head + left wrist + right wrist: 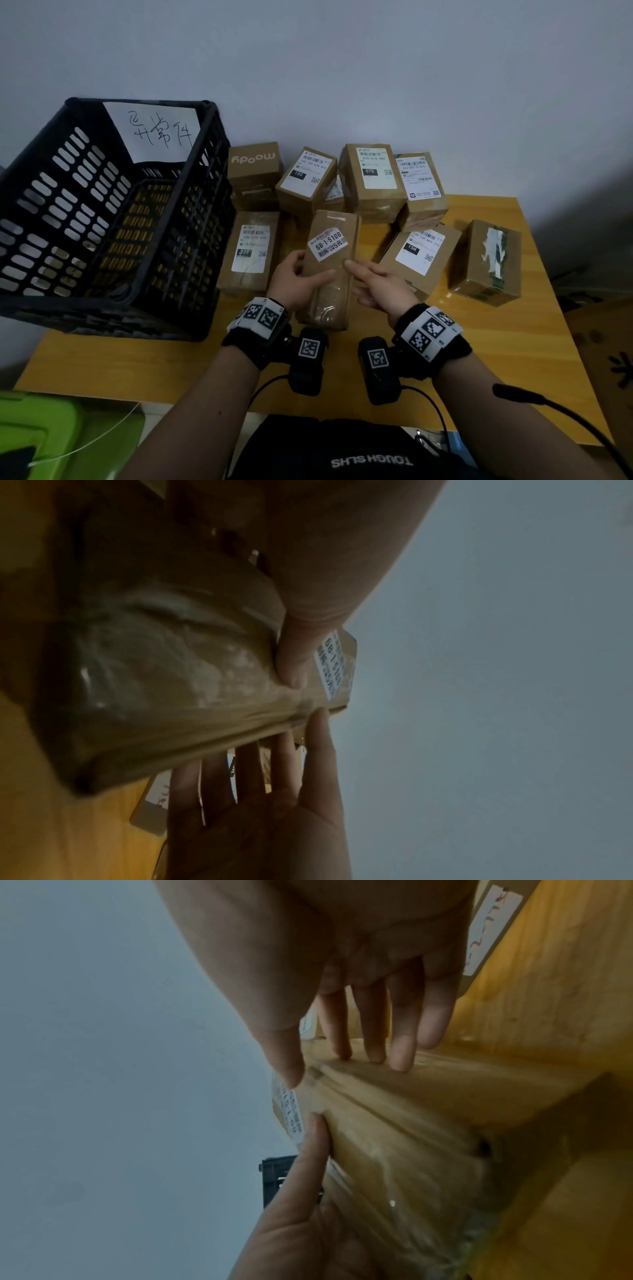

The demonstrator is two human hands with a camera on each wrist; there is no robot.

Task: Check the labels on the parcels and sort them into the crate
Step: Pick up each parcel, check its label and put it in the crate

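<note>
I hold a long brown cardboard parcel (330, 274) with a white label (328, 244) reading 68-1-5108 facing up, above the table's middle. My left hand (310, 269) grips its left edge, thumb (294, 664) lying across the taped top beside the label (330, 666). My right hand (363, 279) touches the parcel's right side with straight, spread fingers (399, 1047), thumb tip at the top edge. The black slotted crate (61, 192) stands at the left with a handwritten paper sign (154, 132) on its far wall. Nothing shows inside it.
Several other labelled brown parcels lie on the yellow wooden table (479, 359) behind and beside my hands, among them one marked 220 (250, 253), one marked 15H (418, 257) and one with green tape (486, 263). A green bin (41, 428) sits at the lower left.
</note>
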